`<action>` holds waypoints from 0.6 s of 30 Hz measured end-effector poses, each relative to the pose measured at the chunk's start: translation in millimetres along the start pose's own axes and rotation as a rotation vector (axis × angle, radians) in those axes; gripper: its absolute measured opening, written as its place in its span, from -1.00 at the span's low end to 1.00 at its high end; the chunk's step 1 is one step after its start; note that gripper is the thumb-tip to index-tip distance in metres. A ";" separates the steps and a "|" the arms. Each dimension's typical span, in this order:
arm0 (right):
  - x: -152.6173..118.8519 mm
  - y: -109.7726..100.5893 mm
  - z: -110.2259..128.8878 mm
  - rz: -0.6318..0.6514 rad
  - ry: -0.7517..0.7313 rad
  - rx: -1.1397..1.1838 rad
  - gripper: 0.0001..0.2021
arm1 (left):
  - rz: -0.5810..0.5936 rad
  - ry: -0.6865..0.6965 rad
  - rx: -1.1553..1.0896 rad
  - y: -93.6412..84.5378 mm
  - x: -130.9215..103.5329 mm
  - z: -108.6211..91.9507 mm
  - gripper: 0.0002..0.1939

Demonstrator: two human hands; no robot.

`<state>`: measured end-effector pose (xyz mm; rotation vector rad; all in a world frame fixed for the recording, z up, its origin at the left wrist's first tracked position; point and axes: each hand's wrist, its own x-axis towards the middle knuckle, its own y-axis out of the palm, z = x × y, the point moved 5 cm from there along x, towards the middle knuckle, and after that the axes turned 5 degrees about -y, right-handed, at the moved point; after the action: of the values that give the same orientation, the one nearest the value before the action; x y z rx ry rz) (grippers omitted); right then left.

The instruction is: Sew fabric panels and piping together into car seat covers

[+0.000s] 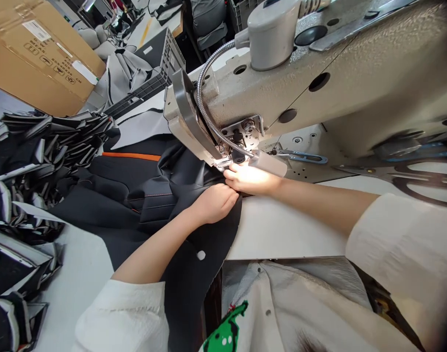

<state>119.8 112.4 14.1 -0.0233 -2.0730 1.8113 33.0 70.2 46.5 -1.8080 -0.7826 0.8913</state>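
Observation:
A large piece of black fabric [153, 195] with an orange strip lies across the white table, its edge running under the head of a sewing machine [216, 107]. Just in front of the lit needle area, my right hand [251, 179] is closed on the fabric's edge, its fingers pinched together. Close beside it on the left, my left hand [216, 203] is closed with curled fingers on the same black fabric. The two hands nearly touch. The fabric under the fingertips is mostly hidden.
Stacked black and grey pieces [55, 151] fill the left side. A cardboard box [40, 54] stands at the back left, near a grey crate [165, 61]. Dark-handled scissors [421, 178] lie at the right. A lamp [271, 164] hangs close to my right hand.

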 end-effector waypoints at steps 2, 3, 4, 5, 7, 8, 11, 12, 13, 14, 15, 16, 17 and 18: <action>-5.9 -8.1 15.4 0.042 -0.022 -0.095 -0.71 | -0.135 0.015 0.210 -1.7 -0.7 -1.2 -0.67; -8.9 -11.3 24.5 0.035 -0.019 -0.128 -0.71 | -0.213 0.012 0.285 -4.5 -1.1 0.2 -0.69; -11.5 -13.7 34.1 0.008 -0.011 -0.142 -0.71 | -0.286 0.012 0.349 -7.9 -1.4 2.0 -0.69; -13.6 -14.8 43.4 -0.030 0.003 -0.144 -0.70 | -0.341 0.017 0.400 -11.0 -1.4 3.6 -0.68; -16.4 -12.3 58.9 -0.089 0.042 -0.124 -0.66 | -0.388 0.032 0.471 -15.0 -0.4 5.9 -0.64; -17.4 -9.4 64.3 -0.100 0.056 -0.100 -0.64 | -0.389 0.034 0.499 -15.7 0.5 6.5 -0.64; -21.2 -1.0 70.1 -0.079 0.075 0.043 -0.54 | -0.395 0.023 0.583 -16.2 2.4 6.5 -0.63; -22.9 0.3 69.6 -0.065 0.073 0.101 -0.48 | -0.406 0.014 0.606 -16.5 2.8 6.8 -0.63; -24.5 0.7 68.5 -0.053 0.071 0.149 -0.43 | -0.421 -0.005 0.620 -17.2 3.4 8.1 -0.64; -25.9 0.6 67.3 -0.041 0.069 0.182 -0.40 | -0.440 -0.031 0.625 -18.6 4.0 10.2 -0.64; -26.9 0.0 66.4 -0.032 0.069 0.196 -0.40 | -0.456 -0.062 0.625 -20.2 4.9 13.1 -0.65; -27.3 -0.7 66.1 -0.027 0.070 0.194 -0.40 | -0.468 -0.094 0.619 -22.0 6.1 16.5 -0.66; -27.1 -1.4 66.5 -0.027 0.072 0.183 -0.42 | -0.475 -0.120 0.613 -23.8 7.4 19.8 -0.66; -26.4 -1.9 67.7 -0.032 0.073 0.167 -0.44 | -0.474 -0.132 0.606 -25.1 9.0 22.6 -0.66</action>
<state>124.6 40.8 2.4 -0.0115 -1.8566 1.9285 15.6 96.9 61.0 -0.9874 -0.8603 0.8183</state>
